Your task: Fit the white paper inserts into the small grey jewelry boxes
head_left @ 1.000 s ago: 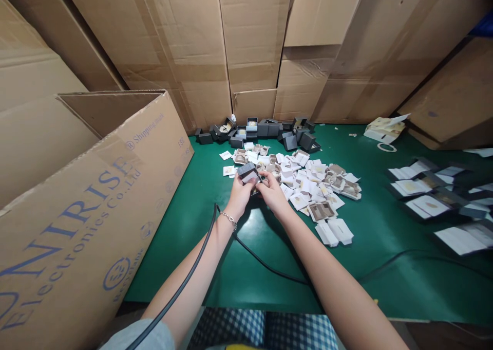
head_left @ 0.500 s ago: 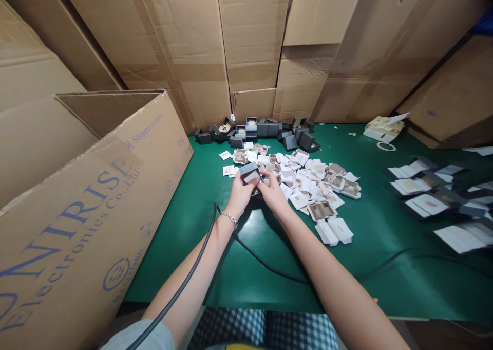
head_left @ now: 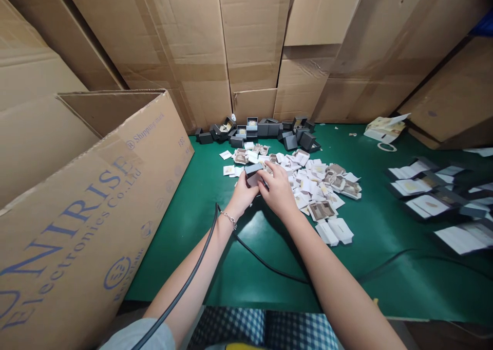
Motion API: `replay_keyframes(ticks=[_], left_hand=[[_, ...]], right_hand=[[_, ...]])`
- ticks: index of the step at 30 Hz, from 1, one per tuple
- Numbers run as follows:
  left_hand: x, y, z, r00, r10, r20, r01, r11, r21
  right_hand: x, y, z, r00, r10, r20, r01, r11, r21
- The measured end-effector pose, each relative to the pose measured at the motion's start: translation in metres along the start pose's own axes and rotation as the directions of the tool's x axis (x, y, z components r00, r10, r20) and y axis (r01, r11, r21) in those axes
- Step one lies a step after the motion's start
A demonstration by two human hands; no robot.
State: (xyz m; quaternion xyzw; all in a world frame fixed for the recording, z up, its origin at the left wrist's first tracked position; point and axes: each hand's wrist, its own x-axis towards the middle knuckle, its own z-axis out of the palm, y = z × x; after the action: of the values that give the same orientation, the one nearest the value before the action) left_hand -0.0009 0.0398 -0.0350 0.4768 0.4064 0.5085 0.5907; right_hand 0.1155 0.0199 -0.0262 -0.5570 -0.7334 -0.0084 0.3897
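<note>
Both hands meet over the green table [head_left: 215,268] on one small dark grey box [head_left: 253,170]. My left hand [head_left: 242,193] grips the box from below and the left. My right hand [head_left: 278,188] curls over its right side, fingers pressed on it. Just beyond the hands lies a heap of small white cards [head_left: 308,183], several with gold-brown pieces on them. Further back, a cluster of small dark grey boxes [head_left: 265,130] sits against the cardboard wall.
A large open carton with blue print [head_left: 77,221] lies on its side at the left. Flattened cardboard sheets [head_left: 254,47] line the back. Dark trays with white cards [head_left: 435,196] sit at the right. A black cable [head_left: 269,268] crosses the table. A tape ring [head_left: 386,147] lies far right.
My right hand has moved up and over the small grey box, covering more of it. The box has tipped slightly in my left hand's grip.
</note>
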Motion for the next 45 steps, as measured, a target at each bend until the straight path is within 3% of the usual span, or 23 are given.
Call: replay_keyframes(ticks=[6, 14, 21, 25, 32, 39, 45], left_hand=[[0.0019, -0.0048, -0.0015, 1.0, 0.007, 0.017, -0.008, 1.0, 0.026], [0.0039, -0.0005, -0.0013, 0.998, 0.033, -0.061, -0.036, 0.998, -0.055], [0.0038, -0.0043, -0.0038, 0.993, 0.089, -0.083, -0.074, 0.982, 0.172], [0.0048, -0.0079, -0.0049, 0.992, 0.102, -0.071, -0.086, 0.976, 0.2], [0.0035, -0.0059, -0.0015, 0.995, 0.085, -0.045, -0.077, 0.984, 0.161], [0.001, -0.0014, 0.0023, 0.997, -0.044, -0.059, 0.043, 0.999, -0.007], [0.0006, -0.0036, 0.0018, 0.995, -0.092, -0.049, 0.086, 0.991, -0.101]], right_hand=[[0.0011, -0.0015, -0.0066, 0.998, -0.002, 0.055, 0.005, 0.999, -0.053], [0.0011, 0.002, -0.0063, 0.994, -0.094, -0.057, 0.091, 0.994, -0.058], [0.0003, -0.0013, -0.0087, 0.989, -0.133, -0.063, 0.119, 0.976, -0.183], [0.0011, -0.0033, -0.0109, 0.992, -0.116, -0.042, 0.104, 0.97, -0.22], [0.0001, -0.0021, -0.008, 0.995, -0.099, -0.026, 0.09, 0.968, -0.233], [0.0, -0.0054, -0.0091, 0.995, -0.094, -0.038, 0.083, 0.97, -0.23], [-0.0005, -0.0059, -0.0046, 0.999, -0.028, -0.046, 0.026, 0.999, -0.047]])
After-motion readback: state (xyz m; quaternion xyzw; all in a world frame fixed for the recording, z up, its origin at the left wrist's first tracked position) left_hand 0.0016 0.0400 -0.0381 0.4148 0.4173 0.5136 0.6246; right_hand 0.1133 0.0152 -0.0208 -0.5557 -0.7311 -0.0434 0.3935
